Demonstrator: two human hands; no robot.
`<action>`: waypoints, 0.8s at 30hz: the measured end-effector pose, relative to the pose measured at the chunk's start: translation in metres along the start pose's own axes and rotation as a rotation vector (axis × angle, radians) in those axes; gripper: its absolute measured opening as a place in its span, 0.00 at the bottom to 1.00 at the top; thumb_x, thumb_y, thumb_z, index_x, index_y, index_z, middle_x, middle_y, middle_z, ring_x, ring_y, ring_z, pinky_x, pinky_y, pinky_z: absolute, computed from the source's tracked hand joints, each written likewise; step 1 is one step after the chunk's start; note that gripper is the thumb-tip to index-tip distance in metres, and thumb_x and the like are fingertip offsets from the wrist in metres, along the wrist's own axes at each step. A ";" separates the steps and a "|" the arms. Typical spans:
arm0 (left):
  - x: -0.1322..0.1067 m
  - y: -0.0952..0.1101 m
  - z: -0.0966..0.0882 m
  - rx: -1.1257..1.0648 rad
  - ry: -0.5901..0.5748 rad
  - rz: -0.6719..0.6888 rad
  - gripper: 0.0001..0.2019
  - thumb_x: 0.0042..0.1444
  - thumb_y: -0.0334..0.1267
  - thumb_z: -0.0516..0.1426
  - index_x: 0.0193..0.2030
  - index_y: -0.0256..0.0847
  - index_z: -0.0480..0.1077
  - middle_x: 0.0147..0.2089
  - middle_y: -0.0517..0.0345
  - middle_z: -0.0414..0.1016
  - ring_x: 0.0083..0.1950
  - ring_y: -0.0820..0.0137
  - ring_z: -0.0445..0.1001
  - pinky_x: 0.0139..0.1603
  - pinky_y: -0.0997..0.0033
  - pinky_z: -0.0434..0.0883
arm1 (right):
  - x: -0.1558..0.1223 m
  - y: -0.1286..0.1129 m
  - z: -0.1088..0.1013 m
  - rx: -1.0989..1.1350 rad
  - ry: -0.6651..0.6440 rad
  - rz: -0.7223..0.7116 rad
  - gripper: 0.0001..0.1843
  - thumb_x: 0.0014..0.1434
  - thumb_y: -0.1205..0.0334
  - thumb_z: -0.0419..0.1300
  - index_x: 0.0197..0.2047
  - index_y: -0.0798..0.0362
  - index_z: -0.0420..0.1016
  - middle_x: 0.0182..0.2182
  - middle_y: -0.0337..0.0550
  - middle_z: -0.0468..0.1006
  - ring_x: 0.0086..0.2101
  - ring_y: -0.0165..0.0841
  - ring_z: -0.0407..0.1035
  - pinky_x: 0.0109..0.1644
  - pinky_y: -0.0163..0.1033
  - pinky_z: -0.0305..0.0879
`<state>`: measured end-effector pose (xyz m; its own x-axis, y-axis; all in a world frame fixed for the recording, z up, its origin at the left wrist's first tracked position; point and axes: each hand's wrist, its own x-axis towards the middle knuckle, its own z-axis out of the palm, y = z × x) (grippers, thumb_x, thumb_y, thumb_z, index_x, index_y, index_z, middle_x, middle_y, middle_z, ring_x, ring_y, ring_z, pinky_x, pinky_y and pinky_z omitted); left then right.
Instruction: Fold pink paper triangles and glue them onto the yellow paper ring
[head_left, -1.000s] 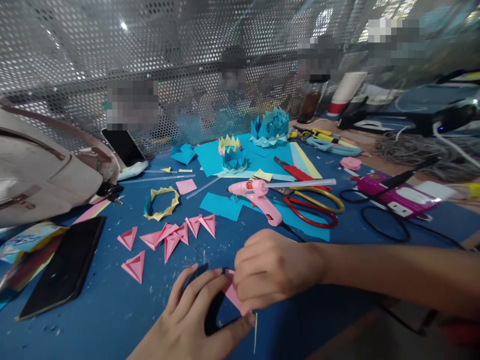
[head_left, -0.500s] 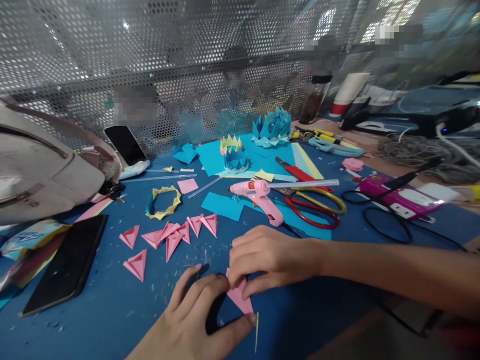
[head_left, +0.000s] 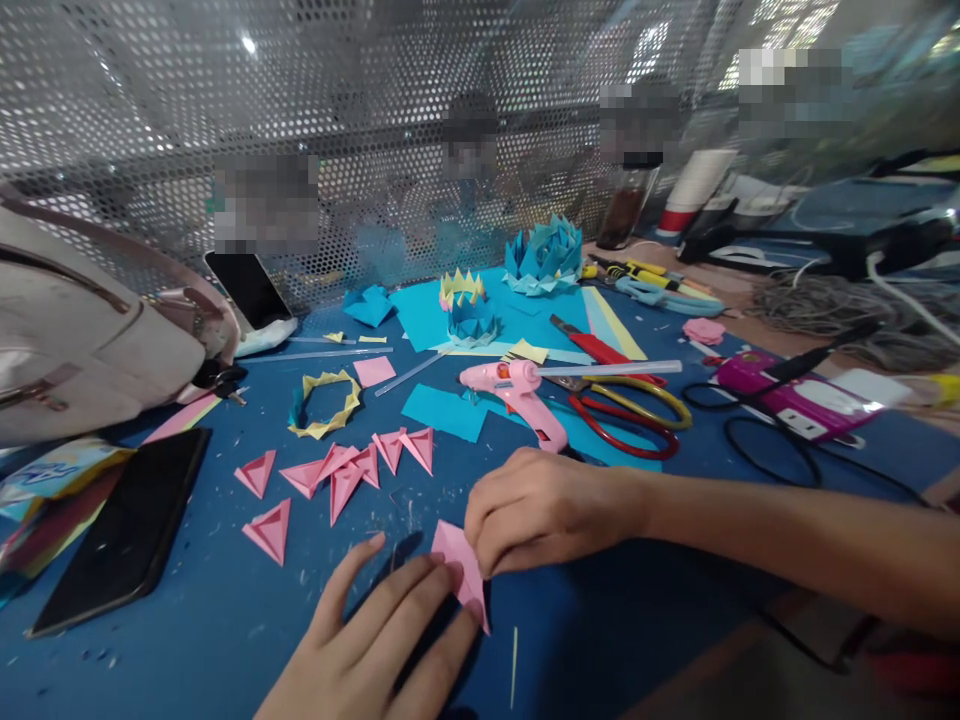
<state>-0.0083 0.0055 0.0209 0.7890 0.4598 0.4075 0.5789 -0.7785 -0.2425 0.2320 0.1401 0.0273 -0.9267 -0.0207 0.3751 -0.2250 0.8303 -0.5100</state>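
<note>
Between my hands a folded piece of pink paper [head_left: 466, 568] lies on the blue table. My left hand [head_left: 382, 635] has its fingers stretched out and spread, with the fingertips resting on the paper's left side and lower end. The fingers of my right hand [head_left: 551, 510] are curled together at the paper's right edge, pinching it; part of that edge is hidden. Left of the hands are several folded pink paper triangles [head_left: 345, 482]. Just beyond my right hand a pink glue gun [head_left: 517, 390] lies on its side, a clear glue stick in its back.
Scissors [head_left: 626, 425] with red and yellow handles lie beside the glue gun. Blue paper flowers [head_left: 545, 260] and a yellow paper ring [head_left: 330, 405] stand farther back. At left are a dark phone [head_left: 124, 530] and a bag [head_left: 82, 330]; at right, a purple power strip [head_left: 787, 390] with cables.
The pink paper has shifted slightly left and turned. My left thumb has drawn in to the left, and my right fingers have moved from over the paper to its right edge.
</note>
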 end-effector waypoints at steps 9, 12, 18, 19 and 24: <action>-0.003 0.010 0.015 -0.068 0.079 -0.126 0.13 0.69 0.40 0.54 0.54 0.52 0.76 0.47 0.62 0.80 0.55 0.69 0.73 0.75 0.54 0.42 | 0.004 0.007 -0.010 -0.085 -0.102 -0.024 0.07 0.68 0.62 0.59 0.39 0.52 0.78 0.39 0.41 0.80 0.42 0.32 0.69 0.45 0.36 0.61; -0.002 0.009 0.012 -0.031 0.013 -0.052 0.15 0.71 0.40 0.50 0.59 0.53 0.73 0.48 0.62 0.80 0.55 0.69 0.73 0.76 0.52 0.38 | 0.006 0.008 -0.012 -0.049 -0.130 0.007 0.11 0.70 0.60 0.56 0.39 0.53 0.78 0.39 0.43 0.79 0.42 0.32 0.67 0.45 0.36 0.61; 0.004 0.007 0.014 -0.017 0.071 -0.066 0.21 0.74 0.43 0.41 0.59 0.55 0.73 0.42 0.62 0.80 0.50 0.68 0.73 0.75 0.49 0.36 | 0.010 0.006 -0.009 0.048 -0.159 0.110 0.16 0.71 0.55 0.53 0.38 0.54 0.78 0.39 0.45 0.75 0.40 0.32 0.65 0.45 0.36 0.60; 0.005 0.008 0.014 -0.015 0.113 -0.101 0.23 0.74 0.44 0.39 0.58 0.55 0.74 0.40 0.62 0.79 0.50 0.67 0.73 0.75 0.48 0.36 | 0.011 0.005 -0.008 0.069 -0.164 0.132 0.16 0.71 0.54 0.54 0.38 0.54 0.77 0.38 0.45 0.74 0.40 0.32 0.65 0.46 0.36 0.59; 0.008 0.004 0.008 0.000 -0.046 0.024 0.21 0.71 0.52 0.46 0.63 0.51 0.70 0.43 0.63 0.79 0.51 0.68 0.72 0.75 0.51 0.31 | 0.012 0.002 -0.004 0.079 -0.183 0.200 0.16 0.71 0.52 0.54 0.39 0.55 0.76 0.39 0.43 0.72 0.41 0.33 0.63 0.48 0.37 0.57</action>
<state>0.0025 0.0098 0.0159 0.8112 0.4606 0.3603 0.5600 -0.7894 -0.2516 0.2220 0.1438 0.0341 -0.9924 0.0326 0.1185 -0.0484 0.7824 -0.6208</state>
